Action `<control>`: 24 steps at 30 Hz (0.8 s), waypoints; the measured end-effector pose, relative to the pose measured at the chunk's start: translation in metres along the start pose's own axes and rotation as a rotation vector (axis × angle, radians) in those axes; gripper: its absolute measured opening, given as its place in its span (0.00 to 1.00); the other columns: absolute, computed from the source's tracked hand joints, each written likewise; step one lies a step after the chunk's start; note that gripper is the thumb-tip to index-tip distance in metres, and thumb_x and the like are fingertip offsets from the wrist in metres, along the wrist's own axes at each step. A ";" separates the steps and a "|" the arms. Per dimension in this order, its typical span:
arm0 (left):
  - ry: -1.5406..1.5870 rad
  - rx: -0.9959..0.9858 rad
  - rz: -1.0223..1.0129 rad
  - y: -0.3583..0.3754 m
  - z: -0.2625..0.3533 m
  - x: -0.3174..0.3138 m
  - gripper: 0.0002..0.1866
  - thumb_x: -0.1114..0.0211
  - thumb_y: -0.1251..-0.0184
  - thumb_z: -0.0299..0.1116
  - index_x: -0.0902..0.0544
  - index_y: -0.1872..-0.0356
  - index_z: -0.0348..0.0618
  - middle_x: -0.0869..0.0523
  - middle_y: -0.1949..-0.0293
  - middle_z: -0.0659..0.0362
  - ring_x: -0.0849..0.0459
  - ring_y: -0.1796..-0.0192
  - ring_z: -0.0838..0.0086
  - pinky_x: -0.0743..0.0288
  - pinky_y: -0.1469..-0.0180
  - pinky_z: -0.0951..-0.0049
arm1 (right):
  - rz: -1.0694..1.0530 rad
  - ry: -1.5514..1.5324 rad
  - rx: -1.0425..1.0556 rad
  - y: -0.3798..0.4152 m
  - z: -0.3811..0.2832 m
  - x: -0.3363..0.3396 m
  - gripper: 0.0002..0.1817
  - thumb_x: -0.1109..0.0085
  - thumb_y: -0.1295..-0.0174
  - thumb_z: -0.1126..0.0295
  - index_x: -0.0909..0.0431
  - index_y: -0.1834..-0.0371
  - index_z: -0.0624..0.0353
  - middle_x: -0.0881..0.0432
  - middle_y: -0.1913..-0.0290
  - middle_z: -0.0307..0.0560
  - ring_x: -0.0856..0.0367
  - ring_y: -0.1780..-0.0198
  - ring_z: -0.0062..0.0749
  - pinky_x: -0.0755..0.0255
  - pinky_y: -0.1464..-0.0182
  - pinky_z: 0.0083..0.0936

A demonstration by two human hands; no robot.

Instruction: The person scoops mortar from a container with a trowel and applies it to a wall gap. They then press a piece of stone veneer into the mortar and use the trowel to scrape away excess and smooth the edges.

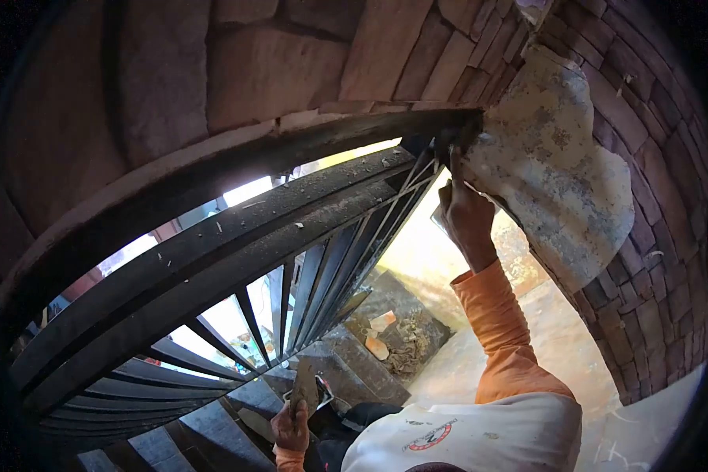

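My right hand (470,216) is raised to the dark corner where the stone-clad wall meets the metal frame. Its index finger stretches upward into shadow while the other fingers curl; the fingertip is hard to make out, and no tool shows in it. Close beside it is a bare grey patch of wall (558,165) with rough mortar marks. Low in the view, my left hand (290,427) is closed around a flat, mortar-coated trowel (304,383), its blade pointing up. The handle is hidden in the fingers.
A dark slatted metal railing (212,295) with debris on its upper bars runs across the left. Stone cladding (279,67) arches overhead, with more stone cladding (653,315) at right. Below are dark steps (216,433) and a rubble pile (397,342) with broken pieces.
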State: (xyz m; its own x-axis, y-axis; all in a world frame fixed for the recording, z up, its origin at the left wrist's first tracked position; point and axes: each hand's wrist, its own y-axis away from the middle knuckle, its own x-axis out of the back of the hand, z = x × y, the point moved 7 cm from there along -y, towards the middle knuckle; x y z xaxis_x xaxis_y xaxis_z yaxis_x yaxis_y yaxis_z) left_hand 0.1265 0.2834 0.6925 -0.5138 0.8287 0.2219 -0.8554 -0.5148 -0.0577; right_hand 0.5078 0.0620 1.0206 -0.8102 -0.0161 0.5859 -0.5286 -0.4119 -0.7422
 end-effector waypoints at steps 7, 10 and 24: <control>0.017 0.011 0.017 0.000 0.000 0.001 0.18 0.36 0.20 0.45 0.13 0.56 0.36 0.14 0.72 0.53 0.16 0.70 0.67 0.24 0.66 0.60 | 0.051 0.004 0.049 -0.020 -0.002 0.005 0.43 0.36 0.29 0.61 0.45 0.15 0.62 0.18 0.80 0.50 0.19 0.82 0.45 0.26 0.79 0.39; 0.006 -0.001 0.004 -0.001 0.015 0.004 0.18 0.36 0.20 0.44 0.14 0.57 0.35 0.15 0.74 0.53 0.18 0.73 0.64 0.25 0.67 0.59 | 0.032 -0.010 0.031 -0.019 0.005 0.019 0.43 0.36 0.27 0.59 0.46 0.15 0.63 0.18 0.80 0.52 0.17 0.82 0.47 0.24 0.78 0.42; -0.021 -0.033 0.044 -0.003 0.017 0.006 0.20 0.38 0.20 0.47 0.13 0.56 0.37 0.18 0.77 0.53 0.19 0.75 0.62 0.28 0.70 0.56 | -0.009 -0.162 -0.125 -0.035 0.013 0.022 0.50 0.38 0.27 0.59 0.62 0.12 0.56 0.17 0.80 0.58 0.15 0.78 0.56 0.21 0.74 0.46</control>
State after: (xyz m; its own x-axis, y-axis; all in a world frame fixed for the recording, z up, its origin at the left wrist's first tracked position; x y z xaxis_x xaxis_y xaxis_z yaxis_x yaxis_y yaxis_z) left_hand 0.1272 0.2858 0.7106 -0.5498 0.8005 0.2384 -0.8338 -0.5429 -0.1000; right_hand 0.5116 0.0646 1.0634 -0.7589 -0.1635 0.6303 -0.5714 -0.2970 -0.7650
